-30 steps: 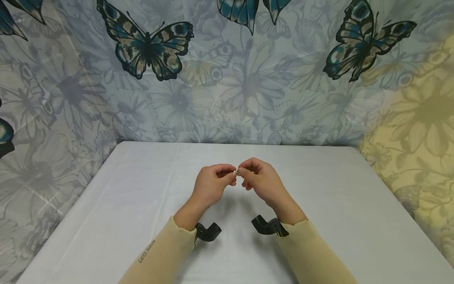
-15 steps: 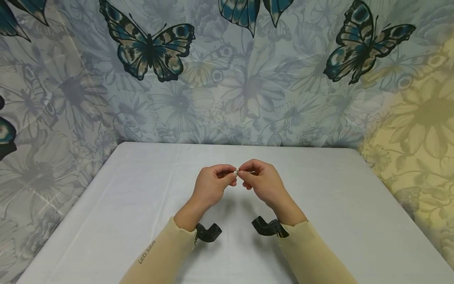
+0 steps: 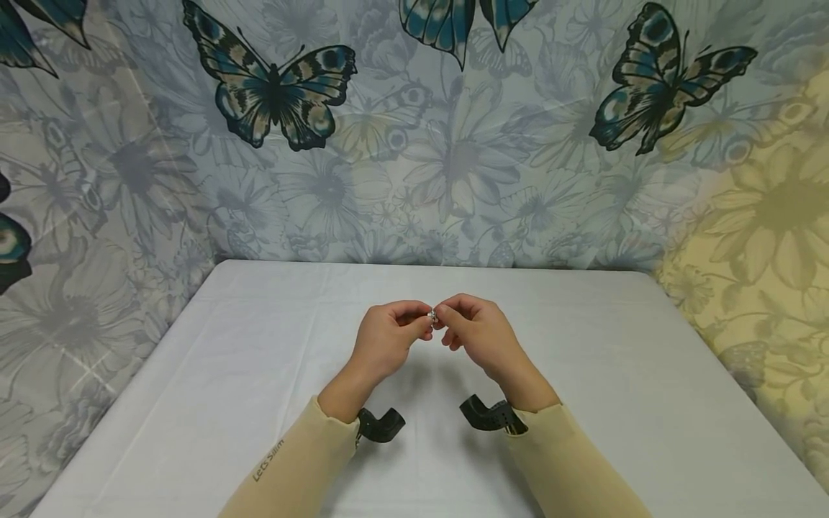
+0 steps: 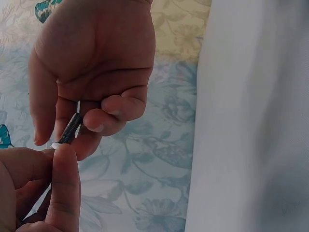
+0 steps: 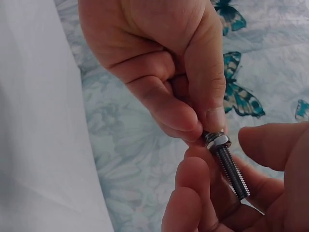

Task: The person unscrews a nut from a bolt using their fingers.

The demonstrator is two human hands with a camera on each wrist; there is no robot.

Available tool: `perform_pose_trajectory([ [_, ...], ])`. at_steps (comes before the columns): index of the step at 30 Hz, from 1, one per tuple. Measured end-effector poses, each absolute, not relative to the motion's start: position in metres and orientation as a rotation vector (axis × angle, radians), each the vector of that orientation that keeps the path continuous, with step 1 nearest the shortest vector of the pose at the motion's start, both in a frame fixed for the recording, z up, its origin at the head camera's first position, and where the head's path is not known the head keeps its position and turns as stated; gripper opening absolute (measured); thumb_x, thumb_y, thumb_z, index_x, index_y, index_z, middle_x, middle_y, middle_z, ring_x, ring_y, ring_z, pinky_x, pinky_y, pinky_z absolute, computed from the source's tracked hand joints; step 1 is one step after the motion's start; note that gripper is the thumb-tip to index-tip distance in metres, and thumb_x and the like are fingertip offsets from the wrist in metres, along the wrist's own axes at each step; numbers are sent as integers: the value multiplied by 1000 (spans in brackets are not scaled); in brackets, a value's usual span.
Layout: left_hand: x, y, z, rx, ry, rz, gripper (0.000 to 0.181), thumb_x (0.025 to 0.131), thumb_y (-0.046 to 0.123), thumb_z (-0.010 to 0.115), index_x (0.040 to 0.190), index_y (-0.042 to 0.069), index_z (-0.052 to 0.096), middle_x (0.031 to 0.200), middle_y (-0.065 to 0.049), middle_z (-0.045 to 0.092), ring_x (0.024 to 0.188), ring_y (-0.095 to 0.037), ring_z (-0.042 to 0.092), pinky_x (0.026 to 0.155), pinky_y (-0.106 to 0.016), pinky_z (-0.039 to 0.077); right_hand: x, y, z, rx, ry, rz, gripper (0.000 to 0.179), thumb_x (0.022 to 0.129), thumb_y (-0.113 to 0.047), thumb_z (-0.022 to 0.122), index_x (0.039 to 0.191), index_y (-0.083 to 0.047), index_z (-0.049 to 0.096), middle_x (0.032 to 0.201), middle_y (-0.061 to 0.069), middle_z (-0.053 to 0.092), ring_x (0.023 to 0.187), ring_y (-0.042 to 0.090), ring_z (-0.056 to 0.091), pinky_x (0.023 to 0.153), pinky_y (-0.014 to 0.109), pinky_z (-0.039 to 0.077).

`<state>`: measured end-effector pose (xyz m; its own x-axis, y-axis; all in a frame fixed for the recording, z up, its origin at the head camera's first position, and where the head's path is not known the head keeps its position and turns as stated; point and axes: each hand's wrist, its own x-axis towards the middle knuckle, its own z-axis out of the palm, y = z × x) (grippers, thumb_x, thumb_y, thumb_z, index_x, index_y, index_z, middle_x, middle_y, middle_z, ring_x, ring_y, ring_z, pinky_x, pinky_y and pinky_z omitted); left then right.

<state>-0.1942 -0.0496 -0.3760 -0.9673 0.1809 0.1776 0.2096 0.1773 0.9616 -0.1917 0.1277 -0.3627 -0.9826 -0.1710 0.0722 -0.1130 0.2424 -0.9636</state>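
Observation:
A dark threaded bolt (image 5: pixel 234 173) with a shiny hex nut (image 5: pixel 219 141) near its upper end shows in the right wrist view. My left hand (image 3: pixel 385 337) pinches the end by the nut between thumb and fingertips, which hide that end. The bolt's free shank points towards my right hand (image 3: pixel 481 329). In the right wrist view, the right thumb (image 5: pixel 273 145) stands apart from the threads, and the other fingers lie loosely bent behind and beside the bolt. The left wrist view shows the shank (image 4: pixel 71 128) reaching in among the right fingers; whether they touch it, I cannot tell.
Both hands are above a white-covered table (image 3: pixel 259 374). A cloth backdrop (image 3: pixel 460 165) printed with flowers and butterflies rises behind it and at both sides. Black wrist mounts (image 3: pixel 381 424) jut inward from the two beige sleeves (image 3: pixel 298 460).
The right thumb and fingertips have shifted slightly, and a bit more silver metal shows between the hands. My left hand stays almost in place, its pinch kept.

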Motion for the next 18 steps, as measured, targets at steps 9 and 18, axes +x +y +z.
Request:
perform_pose_trajectory([
  [9,-194,-49,-377,-399,-2400,-1945,10,92,12,72,101,10,76,82,0,73,76,-15,70,65,-32,52,-191,128,-362,-314,2452,-1890,13,98,-17,66,102,-5,70,93,13,68,73,34,61,65,37,55],
  [18,-193,-49,-375,-388,-2401,-1948,11,92,12,72,102,9,75,81,-1,72,76,-16,70,65,-31,51,-191,126,-363,-279,2480,-1874,11,94,-13,69,103,-7,69,94,11,67,73,36,62,66,38,55],
])
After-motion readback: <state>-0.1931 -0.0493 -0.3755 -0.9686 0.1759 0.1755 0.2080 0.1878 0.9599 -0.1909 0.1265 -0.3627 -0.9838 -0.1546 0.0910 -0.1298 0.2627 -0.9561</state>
